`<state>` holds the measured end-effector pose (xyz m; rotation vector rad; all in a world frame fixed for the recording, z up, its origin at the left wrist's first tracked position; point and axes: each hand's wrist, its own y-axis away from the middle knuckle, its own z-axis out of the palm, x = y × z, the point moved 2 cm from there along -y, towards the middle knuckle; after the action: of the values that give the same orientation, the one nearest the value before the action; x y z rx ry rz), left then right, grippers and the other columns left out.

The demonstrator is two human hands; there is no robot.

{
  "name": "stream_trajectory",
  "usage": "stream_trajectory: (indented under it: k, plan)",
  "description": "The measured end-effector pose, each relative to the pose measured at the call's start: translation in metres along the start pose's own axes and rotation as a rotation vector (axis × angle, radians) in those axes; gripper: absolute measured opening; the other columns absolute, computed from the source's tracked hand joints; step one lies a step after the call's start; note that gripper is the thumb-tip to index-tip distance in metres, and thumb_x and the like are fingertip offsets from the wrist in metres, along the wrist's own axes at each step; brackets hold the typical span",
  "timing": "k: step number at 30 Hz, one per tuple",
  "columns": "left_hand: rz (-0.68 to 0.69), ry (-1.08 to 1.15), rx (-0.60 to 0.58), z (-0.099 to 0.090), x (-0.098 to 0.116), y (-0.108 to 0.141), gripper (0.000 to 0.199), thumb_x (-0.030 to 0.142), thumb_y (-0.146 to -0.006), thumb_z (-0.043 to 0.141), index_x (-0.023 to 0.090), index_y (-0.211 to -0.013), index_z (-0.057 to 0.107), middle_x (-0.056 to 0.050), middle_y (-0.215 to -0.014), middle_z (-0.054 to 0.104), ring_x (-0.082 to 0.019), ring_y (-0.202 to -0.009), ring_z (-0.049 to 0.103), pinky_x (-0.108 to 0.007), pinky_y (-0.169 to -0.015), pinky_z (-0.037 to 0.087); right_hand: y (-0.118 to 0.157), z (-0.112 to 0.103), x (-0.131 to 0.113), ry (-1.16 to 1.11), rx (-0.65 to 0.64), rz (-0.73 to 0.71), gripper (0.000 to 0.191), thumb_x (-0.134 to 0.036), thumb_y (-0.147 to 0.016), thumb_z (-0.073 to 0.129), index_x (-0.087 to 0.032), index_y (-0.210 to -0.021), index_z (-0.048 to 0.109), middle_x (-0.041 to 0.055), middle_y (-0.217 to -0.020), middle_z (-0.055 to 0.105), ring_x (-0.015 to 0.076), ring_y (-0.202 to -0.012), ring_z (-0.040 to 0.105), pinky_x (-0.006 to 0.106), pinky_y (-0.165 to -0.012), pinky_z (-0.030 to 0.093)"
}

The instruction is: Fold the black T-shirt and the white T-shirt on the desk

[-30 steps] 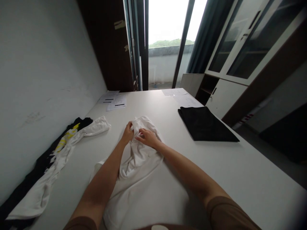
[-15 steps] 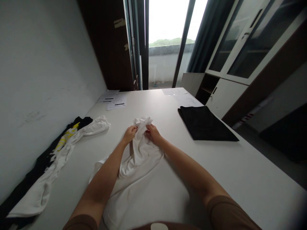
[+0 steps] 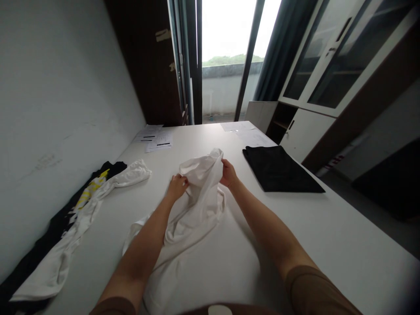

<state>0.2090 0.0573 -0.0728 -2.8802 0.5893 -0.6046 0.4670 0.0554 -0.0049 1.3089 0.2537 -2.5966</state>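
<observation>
A crumpled white garment [image 3: 200, 210], whose exact kind I cannot make out, lies in front of me and spreads toward my body. My left hand [image 3: 178, 186] pinches its far left edge. On the far right side, my right hand [image 3: 229, 173] grips a raised part of the same cloth. Between the two hands the fabric is lifted and spread, with an opening or fold showing. The lower part rests loosely on the white table [image 3: 275, 232], partly hidden behind my left forearm.
Along the left wall lie a rumpled white cloth [image 3: 78, 234] and black clothing [image 3: 55, 223] with a yellow print. A folded black cloth [image 3: 284, 170] sits on the right. Papers [image 3: 154, 138] lie at the far left, more sheets [image 3: 249, 133] at the far right.
My right hand has moved right and slightly up, pulling the white cloth wider and higher. My left hand has stayed nearly in place, slightly lower.
</observation>
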Motion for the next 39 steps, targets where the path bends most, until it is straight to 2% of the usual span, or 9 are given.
stream_trajectory:
  k: [5, 10, 14, 17, 20, 24, 27, 35, 39]
  plan:
    - [-0.063, -0.177, 0.006, -0.009, -0.012, 0.004, 0.016, 0.027, -0.099, 0.055, 0.017, -0.099, 0.067, -0.013, -0.110, 0.061, -0.028, -0.112, 0.051, -0.041, -0.101, 0.040, -0.005, -0.064, -0.012, 0.007, 0.243, -0.113, 0.032, -0.047, -0.088, 0.051, -0.020, -0.097, 0.065, 0.0070, -0.084, 0.073, 0.0295, -0.093, 0.070, 0.048, -0.089, 0.057]
    - [-0.132, -0.326, -0.023, -0.041, -0.061, 0.016, 0.015, 0.023, -0.097, 0.054, 0.015, -0.099, 0.067, -0.015, -0.113, 0.062, -0.029, -0.113, 0.050, -0.039, -0.103, 0.038, -0.015, -0.109, 0.002, 0.045, 0.524, -0.208, 0.020, -0.044, -0.089, 0.056, -0.024, -0.087, 0.058, 0.0014, -0.074, 0.066, 0.0238, -0.074, 0.067, 0.044, -0.076, 0.060]
    - [-0.248, -0.435, 0.030, -0.079, -0.103, 0.035, 0.019, 0.020, -0.095, 0.051, 0.012, -0.102, 0.067, -0.020, -0.117, 0.060, -0.034, -0.116, 0.050, -0.046, -0.103, 0.037, -0.018, -0.118, 0.008, 0.263, 0.688, -0.254, 0.015, -0.036, -0.089, 0.059, -0.023, -0.082, 0.054, -0.0003, -0.075, 0.063, 0.0180, -0.068, 0.063, 0.035, -0.070, 0.056]
    - [-0.322, -0.490, 0.102, -0.093, -0.111, 0.046, 0.024, 0.021, -0.096, 0.048, 0.011, -0.106, 0.067, -0.022, -0.118, 0.060, -0.037, -0.118, 0.051, -0.052, -0.104, 0.036, -0.015, -0.099, 0.010, 0.636, 0.716, -0.311, 0.013, -0.035, -0.088, 0.057, -0.022, -0.086, 0.059, 0.0020, -0.086, 0.066, 0.0183, -0.078, 0.064, 0.032, -0.074, 0.053]
    - [-0.231, -0.437, 0.103, -0.084, -0.092, 0.050, 0.022, 0.025, -0.096, 0.051, 0.017, -0.108, 0.067, -0.016, -0.116, 0.063, -0.033, -0.117, 0.054, -0.049, -0.108, 0.036, -0.009, -0.053, 0.018, 1.006, 0.577, -0.446, 0.019, -0.036, -0.093, 0.049, -0.023, -0.095, 0.063, 0.0042, -0.095, 0.068, 0.0208, -0.090, 0.062, 0.034, -0.085, 0.050]
    - [0.128, -0.114, 0.019, -0.059, -0.042, 0.051, 0.021, 0.026, -0.090, 0.060, 0.022, -0.107, 0.071, -0.011, -0.127, 0.062, -0.029, -0.121, 0.055, -0.044, -0.110, 0.039, 0.007, 0.028, 0.051, 1.251, 0.028, -0.522, 0.023, -0.029, -0.095, 0.049, -0.023, -0.110, 0.066, 0.0078, -0.111, 0.069, 0.0234, -0.107, 0.060, 0.038, -0.098, 0.045]
    - [0.237, 0.030, -0.035, -0.051, -0.020, 0.054, 0.021, 0.030, -0.089, 0.063, 0.023, -0.108, 0.072, -0.010, -0.129, 0.062, -0.029, -0.124, 0.054, -0.043, -0.112, 0.040, 0.023, 0.070, 0.076, 1.419, -0.320, -0.558, 0.030, -0.029, -0.095, 0.058, -0.024, -0.124, 0.065, 0.0086, -0.120, 0.069, 0.0247, -0.117, 0.056, 0.039, -0.107, 0.037]
    - [0.093, 0.005, -0.060, -0.058, -0.059, 0.059, 0.022, 0.037, -0.088, 0.067, 0.019, -0.101, 0.066, -0.009, -0.112, 0.063, -0.027, -0.116, 0.056, -0.042, -0.107, 0.042, 0.037, 0.060, 0.087, 1.674, -0.474, -0.388, 0.028, -0.035, -0.105, 0.047, -0.027, -0.117, 0.072, 0.0065, -0.097, 0.076, 0.0206, -0.091, 0.066, 0.032, -0.089, 0.038]
    - [-0.040, -0.151, 0.019, -0.054, -0.067, 0.066, 0.027, 0.041, -0.091, 0.065, 0.019, -0.108, 0.063, -0.010, -0.116, 0.061, -0.028, -0.116, 0.054, -0.042, -0.106, 0.040, 0.051, 0.052, 0.082, 1.733, -0.439, -0.248, 0.032, -0.047, -0.103, 0.048, -0.028, -0.105, 0.074, 0.0044, -0.081, 0.074, 0.0193, -0.072, 0.065, 0.028, -0.071, 0.038]
